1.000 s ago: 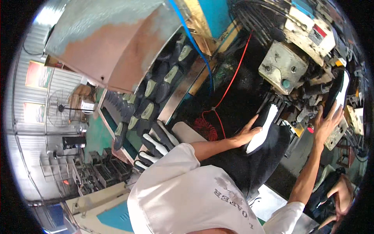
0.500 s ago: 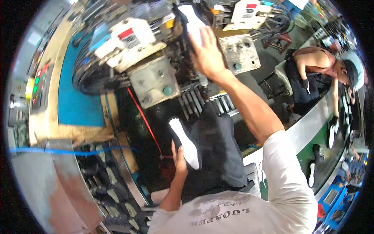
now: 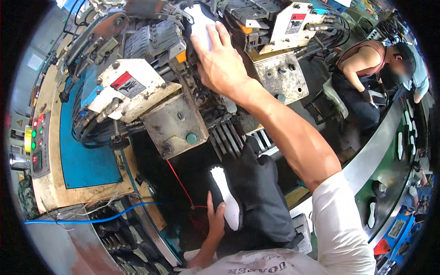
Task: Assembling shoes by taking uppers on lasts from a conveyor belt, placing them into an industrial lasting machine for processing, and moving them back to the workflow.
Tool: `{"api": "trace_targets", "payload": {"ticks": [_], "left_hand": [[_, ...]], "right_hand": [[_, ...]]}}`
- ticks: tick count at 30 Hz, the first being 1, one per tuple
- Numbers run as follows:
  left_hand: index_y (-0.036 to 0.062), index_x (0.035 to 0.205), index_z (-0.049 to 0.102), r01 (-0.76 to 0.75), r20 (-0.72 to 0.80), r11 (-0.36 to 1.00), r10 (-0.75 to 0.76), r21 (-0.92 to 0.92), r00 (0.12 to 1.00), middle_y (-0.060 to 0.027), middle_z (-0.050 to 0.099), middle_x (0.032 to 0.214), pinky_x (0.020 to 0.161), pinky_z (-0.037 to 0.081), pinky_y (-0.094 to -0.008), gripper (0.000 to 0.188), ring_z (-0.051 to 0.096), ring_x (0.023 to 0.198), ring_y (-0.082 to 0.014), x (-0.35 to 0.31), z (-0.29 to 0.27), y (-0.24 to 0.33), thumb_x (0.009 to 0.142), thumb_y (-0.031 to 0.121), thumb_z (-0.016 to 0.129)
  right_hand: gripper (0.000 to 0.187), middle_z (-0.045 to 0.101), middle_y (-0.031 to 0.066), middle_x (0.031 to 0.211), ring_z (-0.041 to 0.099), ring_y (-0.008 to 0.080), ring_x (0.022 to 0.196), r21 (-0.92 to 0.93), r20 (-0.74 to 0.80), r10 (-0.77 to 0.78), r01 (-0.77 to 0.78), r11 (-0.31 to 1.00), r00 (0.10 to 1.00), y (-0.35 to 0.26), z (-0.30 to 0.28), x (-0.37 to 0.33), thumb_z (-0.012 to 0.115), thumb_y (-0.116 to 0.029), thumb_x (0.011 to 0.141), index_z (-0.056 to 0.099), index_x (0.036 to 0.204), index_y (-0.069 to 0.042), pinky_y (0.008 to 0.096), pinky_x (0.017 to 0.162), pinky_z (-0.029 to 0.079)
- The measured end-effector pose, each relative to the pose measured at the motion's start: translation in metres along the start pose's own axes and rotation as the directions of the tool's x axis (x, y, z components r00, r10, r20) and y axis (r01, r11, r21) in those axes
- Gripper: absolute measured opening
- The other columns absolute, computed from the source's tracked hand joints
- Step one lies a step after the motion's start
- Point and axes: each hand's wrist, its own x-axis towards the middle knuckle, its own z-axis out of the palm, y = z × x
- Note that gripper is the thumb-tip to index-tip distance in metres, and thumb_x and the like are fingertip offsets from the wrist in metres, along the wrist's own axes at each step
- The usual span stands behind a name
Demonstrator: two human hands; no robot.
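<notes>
My left hand (image 3: 216,219) grips a black shoe (image 3: 225,197) by its side, low in front of my dark trousers. The shoe's white underside faces up, with its narrow scalloped end pointing away from me. Up ahead, another black shoe (image 3: 200,22) lies in the middle of a machine, also white side up. My right hand (image 3: 222,64) reaches out over it, with thumb and fingers spread on the white face and around the near end. The palm hides that end, so I cannot see how the shoe sits in the machine.
White machine heads (image 3: 126,89) with cables and oily metal plates (image 3: 176,126) flank the shoe. Left stands a control panel (image 3: 40,144) beside a blue mat (image 3: 89,160). Lower left is a rack of dark shoes (image 3: 133,247). A person (image 3: 362,68) sits by a green conveyor (image 3: 387,183) at right.
My view has shifted, so the machine sits lower and further left in it. Both hands keep their shoes. The seated person's hands now show closer to their lap.
</notes>
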Motion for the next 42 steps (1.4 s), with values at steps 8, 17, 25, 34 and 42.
{"api": "trace_targets", "payload": {"ticks": [8,17,25,34,42], "left_hand": [[0.0054,0.171,0.026,-0.012,0.187,0.999,0.019,-0.039,0.982,-0.013,0.048,0.16,0.119,0.037,-0.0348,0.077,0.051,0.137,-0.0215,-0.027,0.03,0.008,0.102,0.009,0.06],[0.007,0.172,0.023,-0.15,0.043,0.94,0.171,-0.308,0.984,-0.0114,0.046,0.161,0.118,0.041,-0.0366,0.079,0.051,0.14,-0.0215,-0.089,0.02,0.053,0.103,0.02,0.057],[0.019,0.167,0.037,0.009,-0.114,0.734,-0.118,-0.679,0.986,-0.0143,0.059,0.15,0.112,0.05,-0.0442,0.075,0.06,0.133,-0.0297,-0.179,-0.014,-0.02,0.102,0.032,0.072],[0.0066,0.152,0.052,-0.208,-0.365,0.605,-0.147,-0.768,0.919,-0.0122,0.071,0.129,0.104,0.058,-0.0467,0.066,0.072,0.114,-0.0272,-0.307,-0.079,-0.073,0.096,0.03,0.077],[-0.0057,0.153,0.043,-0.247,-0.908,0.898,-0.284,-0.365,0.308,-0.0206,0.066,0.133,0.098,0.055,-0.0426,0.099,0.068,0.113,-0.0309,-0.485,-0.275,-0.198,0.078,0.035,0.094]], "right_hand": [[0.068,0.033,0.0308,0.165,0.026,0.0501,0.158,0.034,0.062,0.124,-0.126,0.991,0.99,0.0,-0.015,0.006,0.066,-0.017,0.093,0.047,0.159,-0.01,0.0662,0.119,0.04],[0.076,0.034,0.0249,0.171,0.036,0.0413,0.156,0.786,0.512,-0.004,-0.467,0.405,0.859,-0.06,-0.035,-0.179,0.068,-0.058,0.099,0.049,0.162,-0.019,0.0552,0.123,0.036],[0.045,0.069,0.0059,0.13,0.061,0.0161,0.119,0.298,0.902,-0.185,-0.873,-0.387,0.39,-0.198,-0.084,-0.321,0.065,-0.025,0.108,0.061,0.15,-0.008,0.0309,0.108,0.045],[0.048,0.072,0.0064,0.128,0.066,0.0125,0.111,0.438,0.75,-0.56,-0.899,0.02,0.353,-0.318,-0.136,-0.348,0.068,-0.025,0.107,0.061,0.148,0.0,0.0275,0.096,0.052],[0.033,0.077,0.0141,0.125,0.071,0.0197,0.116,0.871,0.462,-0.591,-0.464,0.162,0.661,-0.403,-0.146,-0.266,0.063,-0.015,0.109,0.069,0.134,0.005,0.0347,0.104,0.055]]}}
